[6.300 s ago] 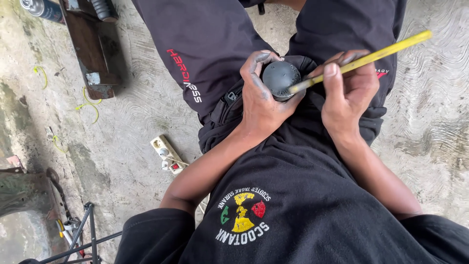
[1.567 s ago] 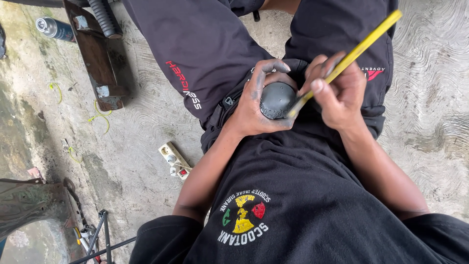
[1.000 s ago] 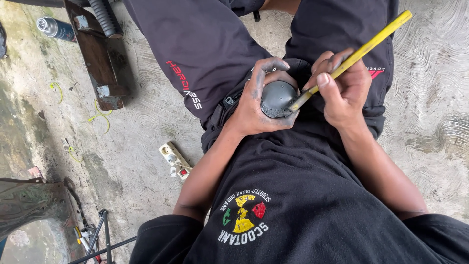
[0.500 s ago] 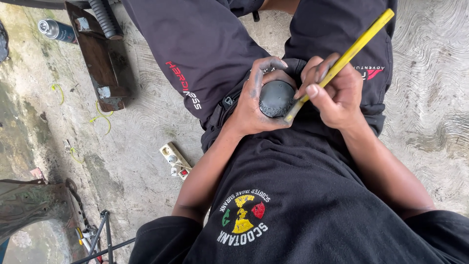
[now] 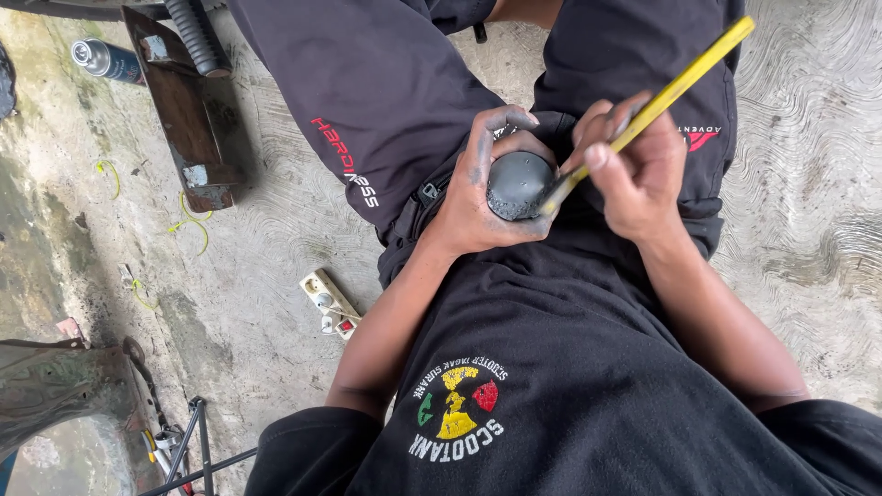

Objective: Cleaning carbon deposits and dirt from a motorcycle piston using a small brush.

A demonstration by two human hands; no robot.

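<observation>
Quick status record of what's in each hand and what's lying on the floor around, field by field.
left hand: left hand wrapped around a round dark grey part, fingers smeared dark
right hand: right hand grips a yellow-handled brush, its tip at the part's right edge
position: both hands over the lap, above black trousers
floor left: white power strip, spray can, rusty metal bracket, yellow wire scraps
surface: rough concrete floor
</observation>
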